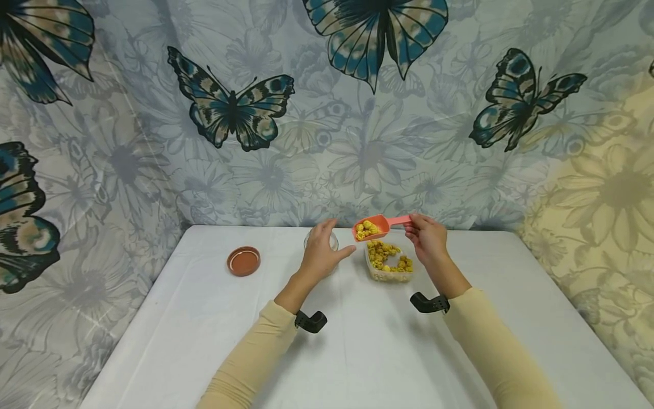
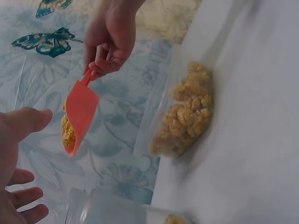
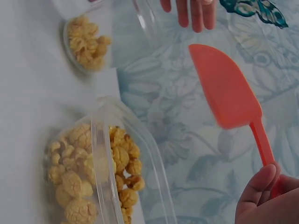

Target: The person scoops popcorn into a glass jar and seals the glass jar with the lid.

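Note:
My right hand [image 1: 429, 238] pinches the handle of a coral-red scoop [image 2: 81, 109], held in the air with yellow popcorn [image 1: 366, 229] in it. Below the scoop stands a clear plastic container [image 1: 389, 277], part full of popcorn. To its left is a clear glass jar [image 2: 107, 209], largely hidden behind my left hand [image 1: 321, 253] in the head view. Some popcorn [image 3: 88, 44] lies at the jar's bottom. The left hand is above the jar's mouth, thumb spread from the fingers, holding nothing.
A round brown lid [image 1: 243, 261] lies on the white-covered table [image 1: 347, 346], left of the jar. Behind the table hangs a grey-blue cloth [image 1: 373, 153] printed with butterflies and flowers. A dark strap with a camera [image 1: 311, 322] sits on each wrist.

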`<state>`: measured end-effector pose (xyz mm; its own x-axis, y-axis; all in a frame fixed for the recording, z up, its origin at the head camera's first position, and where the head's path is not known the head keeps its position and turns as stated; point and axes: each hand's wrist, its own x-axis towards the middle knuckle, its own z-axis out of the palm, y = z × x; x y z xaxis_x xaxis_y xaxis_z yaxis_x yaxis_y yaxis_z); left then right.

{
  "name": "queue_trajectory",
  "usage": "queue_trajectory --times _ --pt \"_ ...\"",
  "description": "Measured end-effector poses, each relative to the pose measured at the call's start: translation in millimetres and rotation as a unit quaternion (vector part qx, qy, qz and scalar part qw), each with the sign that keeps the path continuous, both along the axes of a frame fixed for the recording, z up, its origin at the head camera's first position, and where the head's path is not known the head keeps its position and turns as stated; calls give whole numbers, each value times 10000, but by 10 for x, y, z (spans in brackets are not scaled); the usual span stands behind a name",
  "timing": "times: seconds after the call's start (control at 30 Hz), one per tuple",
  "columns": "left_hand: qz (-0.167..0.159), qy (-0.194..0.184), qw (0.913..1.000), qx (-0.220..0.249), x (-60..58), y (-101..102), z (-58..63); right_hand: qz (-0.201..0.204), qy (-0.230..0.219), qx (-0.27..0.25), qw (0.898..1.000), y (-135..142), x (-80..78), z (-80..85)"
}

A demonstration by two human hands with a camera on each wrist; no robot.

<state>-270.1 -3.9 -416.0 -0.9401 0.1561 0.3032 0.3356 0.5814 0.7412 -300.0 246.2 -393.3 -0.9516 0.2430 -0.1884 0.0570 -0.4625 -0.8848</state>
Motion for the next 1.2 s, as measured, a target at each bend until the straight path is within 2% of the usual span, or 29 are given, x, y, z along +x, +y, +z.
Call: queue_trajectory --times 0.2,0.47,0.8,1.0,1.2 --pt "77 -13 10000 -13 -28 -84 -43 71 59 -83 9999 -59 -9 -33" --pt "275 -307 9991 113 -54 -180 -66 281 219 -180 9992 -126 6 -46" --pt "375 -433 9981 233 -122 -308 -92 468 293 -205 9983 -197 -22 -32" --pt "489 -638 9964 261 -143 -358 -162 610 298 -35 9977 -228 -35 -77" --pt "515 -700 9960 219 -159 -402 -261 653 148 -80 9977 -263 -15 -96"
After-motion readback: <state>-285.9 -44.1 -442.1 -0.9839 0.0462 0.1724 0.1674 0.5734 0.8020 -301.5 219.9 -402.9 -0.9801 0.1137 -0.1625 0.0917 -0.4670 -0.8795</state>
